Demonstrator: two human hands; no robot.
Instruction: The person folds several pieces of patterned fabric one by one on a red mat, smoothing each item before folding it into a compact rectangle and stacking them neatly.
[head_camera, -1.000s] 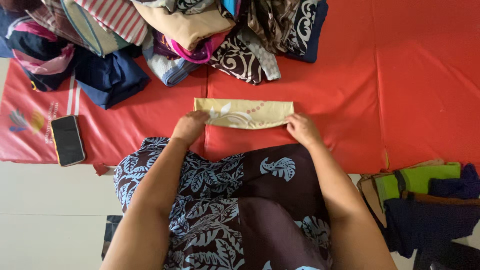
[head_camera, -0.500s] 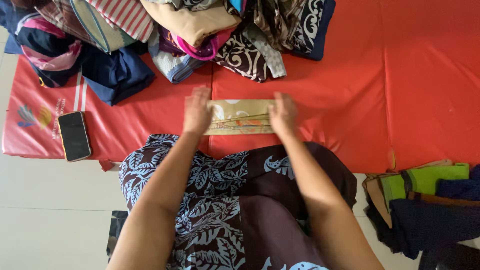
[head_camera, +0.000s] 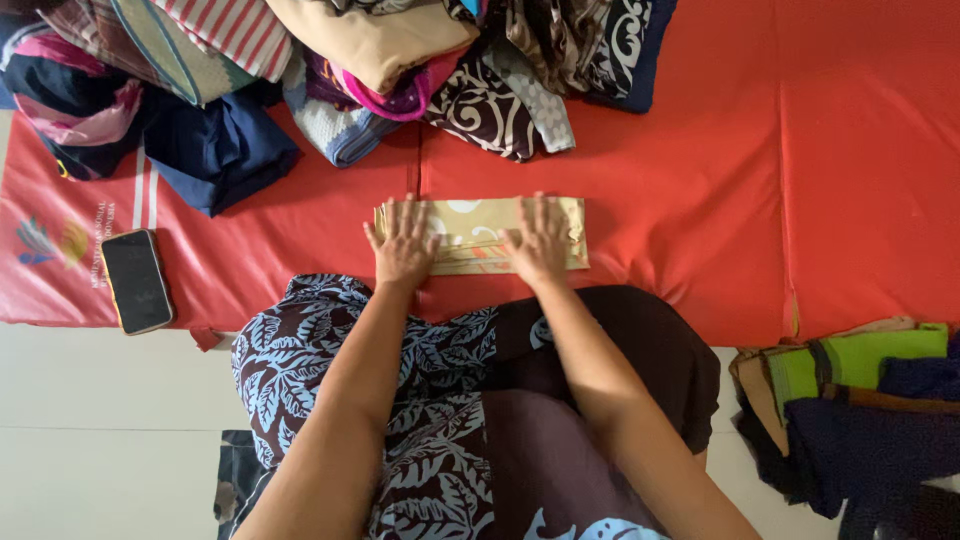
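Gold patterned folded cloth (head_camera: 478, 236) lies mid-frame on the red mat (head_camera: 700, 200); my left hand (head_camera: 403, 243) and right hand (head_camera: 538, 240) press it flat, fingers spread, gripping nothing. Uneven pressure could let the slippery folds slide askew.

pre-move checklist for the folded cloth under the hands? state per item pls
1. Left hand flat on folded yellow cloth: ok.
2. Right hand flat on it: ok.
3. Cloth lies fully on red mat: ok.
4. Cloth apart from unfolded clothes pile: ok.
5. Phone apart from cloth: ok.
6. Edges aligned under the palms: cannot tell.
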